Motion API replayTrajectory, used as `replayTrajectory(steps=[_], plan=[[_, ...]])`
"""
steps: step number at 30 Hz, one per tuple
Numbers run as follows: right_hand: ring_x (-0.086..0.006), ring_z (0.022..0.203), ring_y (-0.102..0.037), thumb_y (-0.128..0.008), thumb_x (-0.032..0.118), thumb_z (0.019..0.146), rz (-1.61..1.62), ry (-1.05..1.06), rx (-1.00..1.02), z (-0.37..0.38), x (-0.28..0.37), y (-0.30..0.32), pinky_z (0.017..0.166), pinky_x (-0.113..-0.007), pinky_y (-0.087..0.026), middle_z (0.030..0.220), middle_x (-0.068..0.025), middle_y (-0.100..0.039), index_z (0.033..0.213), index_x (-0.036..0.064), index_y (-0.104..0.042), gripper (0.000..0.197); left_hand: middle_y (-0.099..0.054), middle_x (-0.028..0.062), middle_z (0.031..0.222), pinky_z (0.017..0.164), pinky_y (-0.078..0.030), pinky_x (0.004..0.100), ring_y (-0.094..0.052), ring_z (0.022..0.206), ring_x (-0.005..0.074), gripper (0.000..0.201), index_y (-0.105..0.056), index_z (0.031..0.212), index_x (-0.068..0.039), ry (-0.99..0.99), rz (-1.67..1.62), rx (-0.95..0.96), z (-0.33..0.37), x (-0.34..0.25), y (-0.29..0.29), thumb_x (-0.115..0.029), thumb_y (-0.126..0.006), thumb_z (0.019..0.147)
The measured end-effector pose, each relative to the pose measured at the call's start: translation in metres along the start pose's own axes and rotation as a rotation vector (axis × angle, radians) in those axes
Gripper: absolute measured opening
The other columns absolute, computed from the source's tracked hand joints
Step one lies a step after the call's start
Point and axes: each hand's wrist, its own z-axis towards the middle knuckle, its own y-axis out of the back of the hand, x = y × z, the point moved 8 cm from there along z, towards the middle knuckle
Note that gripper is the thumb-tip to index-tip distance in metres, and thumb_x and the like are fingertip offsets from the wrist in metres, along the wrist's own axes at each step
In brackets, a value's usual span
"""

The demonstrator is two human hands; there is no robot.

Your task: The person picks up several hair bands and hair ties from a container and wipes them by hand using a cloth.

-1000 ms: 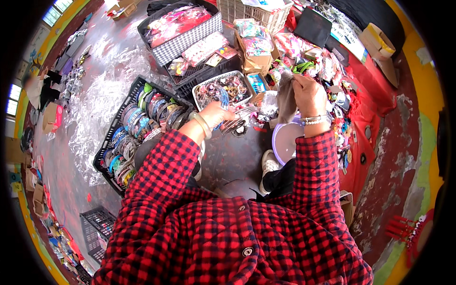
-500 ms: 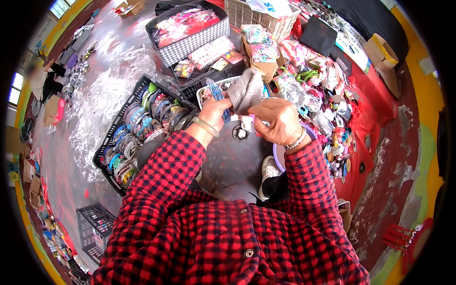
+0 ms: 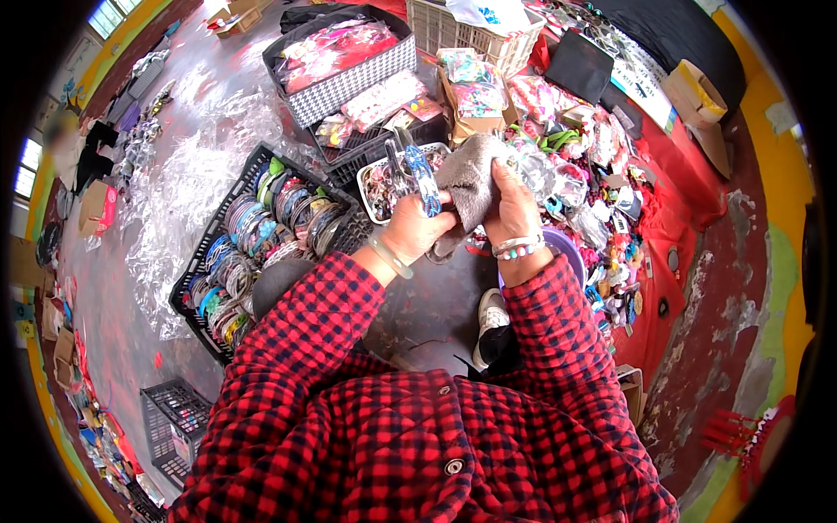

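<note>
My left hand is closed around several hair bands, blue patterned and dark ones, their curved ends standing up above my fingers. A grey-brown cloth is gripped between the thumb and fingers of my right hand, and its lower part hangs against my left fingers. Just beyond my left hand sits a white basket with small accessories in it. To the left, a black plastic crate holds rows of bundled hair bands in many colours.
A purple tub stands beside my right wrist, near a large heap of packaged trinkets on red cloth. Ahead are a checked bin, a cardboard box and a beige crate. A small black crate lies lower left.
The cloth has come down and to the right with my right hand, which has turned upright. My left hand has lowered slightly, and the hair bands now show spread above it.
</note>
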Motion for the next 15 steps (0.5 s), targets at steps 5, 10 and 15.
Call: replayTrajectory(steps=[5,10,15], plan=[[-0.0248,0.09,-0.057,-0.045,0.018,0.087,0.099,-0.098,0.014,-0.006,0.0,-0.002,0.079,-0.038,-0.047,0.102,-0.0126,-0.057,0.11,-0.0005,-0.048,0.029,-0.056,0.0065,0.058,0.052,-0.042,0.0296,-0.055,0.054,0.0153,0.006,-0.06,0.076,-0.003,0.11,0.064,0.069,-0.001,-0.006,-0.002,-0.007,-0.057,0.072],[-0.0223,0.096,-0.055,-0.054,0.018,0.085,0.133,-0.097,0.202,-0.008,-0.005,-0.018,0.086,-0.036,-0.043,0.106,-0.01,-0.056,0.113,0.0026,-0.048,0.033,-0.06,0.0053,0.067,0.059,-0.044,0.0288,-0.056,0.062,0.0124,0.006,-0.061,0.077,-0.002,0.013,0.064,0.001,-0.004,-0.023,0.003,-0.003,-0.055,0.075],[-0.0255,0.101,-0.053,-0.052,0.021,0.086,0.108,-0.058,0.224,-0.009,-0.007,-0.017,0.089,-0.04,-0.042,0.111,-0.0124,-0.054,0.117,0.002,-0.045,0.037,-0.062,0.0048,0.073,0.064,-0.045,0.028,-0.058,0.069,0.0123,0.007,-0.062,0.08,-0.002,-0.066,0.084,0.0,-0.004,-0.032,0.007,0.0,-0.057,0.074]])
